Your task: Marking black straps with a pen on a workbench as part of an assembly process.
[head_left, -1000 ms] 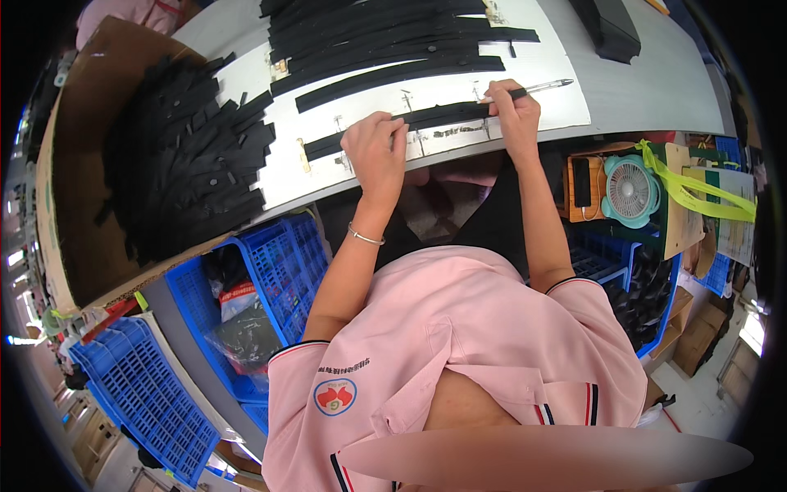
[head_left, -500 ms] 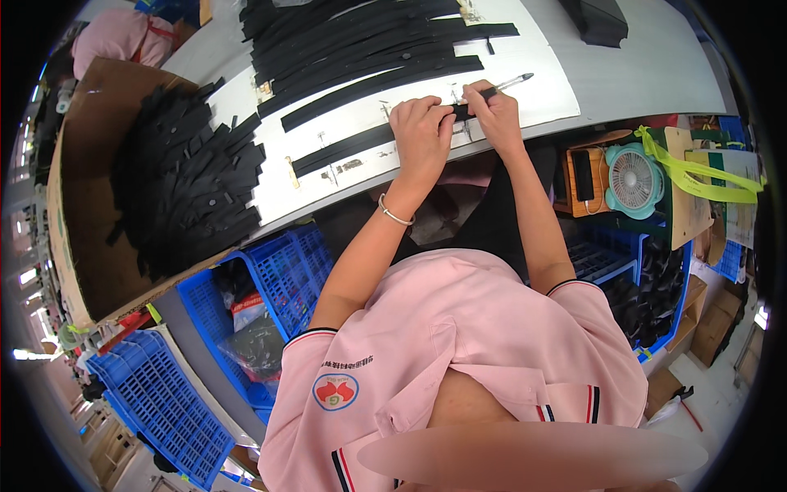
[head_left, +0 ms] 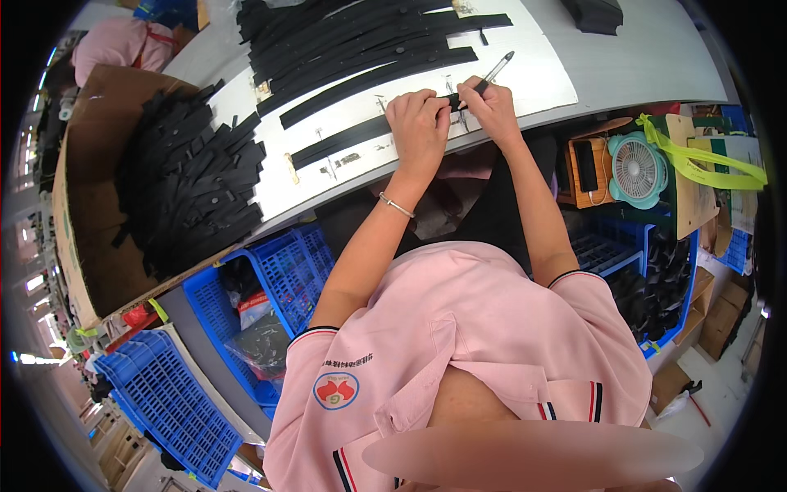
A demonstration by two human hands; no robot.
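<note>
A black fabric strip (head_left: 344, 141) lies along the near edge of a white board (head_left: 541, 90). My left hand (head_left: 420, 127) is closed on the strip near its right end, fingers bent over it and thumb against the far right part. Just to the right, my right hand (head_left: 493, 113) grips a clear pen with a black grip and cap (head_left: 498, 67). The pen slants up and right, and its lower end is at the strip's right end. Its exact contact there is too small to make out. Dark marks and tape bits are on the board by the strip.
More black strips (head_left: 352, 49) lie in rows beyond my hands. At the left, a cardboard box (head_left: 90, 164) holds a heap of short black pieces (head_left: 193, 180). A teal fan (head_left: 638, 170) and a phone (head_left: 585, 166) are at the right. Blue crates (head_left: 168, 402) stand below the table.
The pen has swung from lying toward the right to a steeper slant, top end upward. My right hand has turned and shifted slightly left. My left hand stays on the strip.
</note>
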